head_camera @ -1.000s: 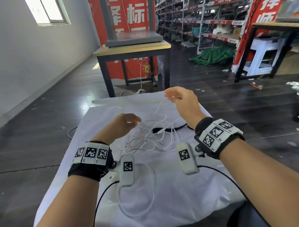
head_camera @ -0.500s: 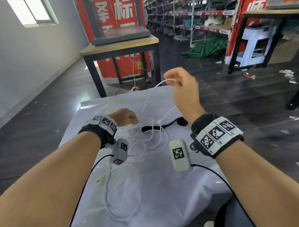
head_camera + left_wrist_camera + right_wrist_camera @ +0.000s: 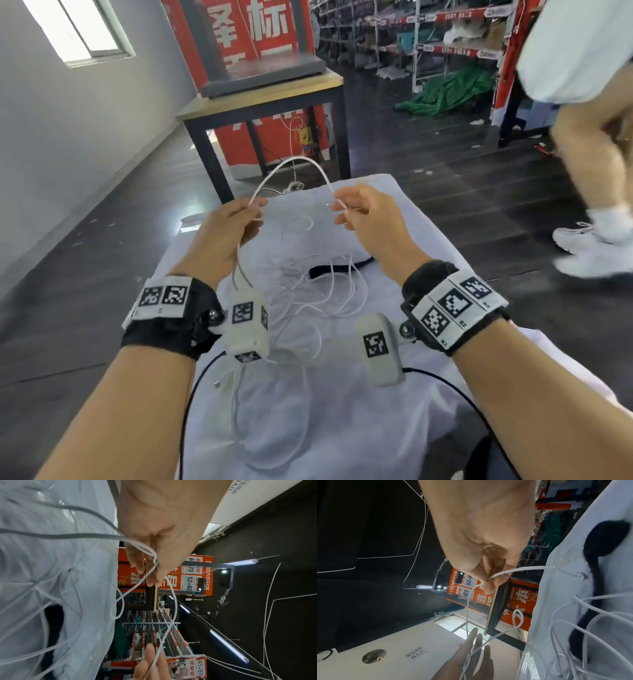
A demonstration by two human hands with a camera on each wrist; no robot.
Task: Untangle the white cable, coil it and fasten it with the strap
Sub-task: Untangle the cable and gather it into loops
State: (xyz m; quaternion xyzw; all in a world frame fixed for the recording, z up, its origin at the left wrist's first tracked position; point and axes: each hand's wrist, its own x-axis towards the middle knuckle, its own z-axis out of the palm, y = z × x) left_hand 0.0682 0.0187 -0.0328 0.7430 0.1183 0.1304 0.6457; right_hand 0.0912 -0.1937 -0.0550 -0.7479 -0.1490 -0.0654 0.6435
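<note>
The white cable [image 3: 297,159] arches in the air between my two hands above the white-covered table [image 3: 394,428]. My left hand [image 3: 255,205] pinches one side of the arch, and more cable hangs from it down to the table. My right hand [image 3: 339,205] pinches the other side near a short free end. In the left wrist view the thumb and fingers [image 3: 150,573] close on the cable [image 3: 174,601]. The right wrist view shows the same pinch [image 3: 489,581]. Loose tangled loops [image 3: 318,291] lie on the cloth, partly over the black strap [image 3: 322,271], which the right wrist view also catches [image 3: 604,538].
A person [image 3: 589,144] in white shoes walks on the dark floor close to the table's right side. A wooden table [image 3: 267,92] with a grey slab stands just beyond the far edge. One cable plug [image 3: 218,384] lies near the table's left edge.
My left hand rose off the tangle and took hold of the cable. Both hands now hold an arch of it in the air. A person has walked in at the right.
</note>
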